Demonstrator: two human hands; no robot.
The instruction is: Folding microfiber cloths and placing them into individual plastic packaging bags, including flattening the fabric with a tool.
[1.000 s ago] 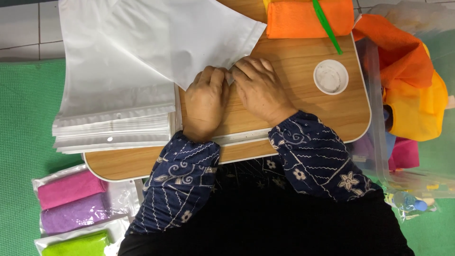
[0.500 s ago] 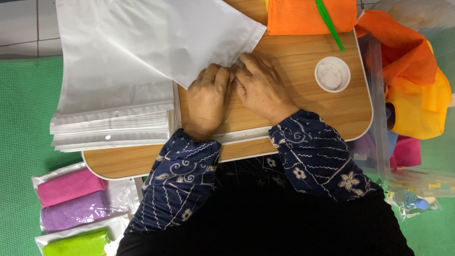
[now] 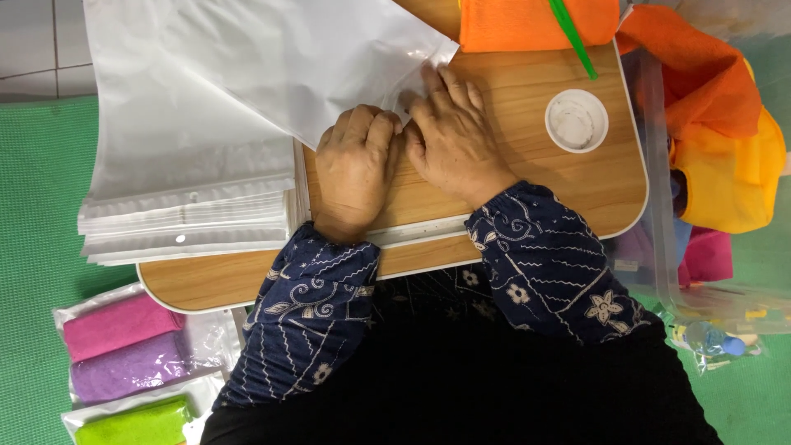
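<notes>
head view, looking down on a seated person at a small wooden table (image 3: 511,185). nearest the camera, two dark blue patterned sleeves (image 3: 309,317) extend from a black garment toward the tabletop. the left hand (image 3: 356,169) lies knuckles up with its fingers curled under, pressing on the lower edge of a folded white plastic bag (image 3: 272,62); the right hand (image 3: 451,136) lies just beside it, touching it at the knuckles, its fingers stretched flat and spread narrowly over the bag's corner near the table's middle. neither hand encloses the bag; both press it against the wood. a thin white strip (image 3: 420,231) runs across the table below the wrists. left of the left hand, a stack of flat white plastic bags (image 3: 185,227) overhangs the table's left end, the folded bag resting over its upper part. right of the right hand, well apart from it, a small round white dish (image 3: 576,120) sits on bare wood. at the far edge, an orange cloth (image 3: 527,21) lies with a green stick (image 3: 573,37) slanting across it. off the table to the right, a heap of orange and yellow cloth (image 3: 725,148) lies partly in clear plastic, with a pink piece (image 3: 704,255) below it. on the green floor mat (image 3: 37,247) at lower left, bagged cloths lie in a row: pink (image 3: 119,325), purple (image 3: 128,371) and lime green (image 3: 132,424).
</notes>
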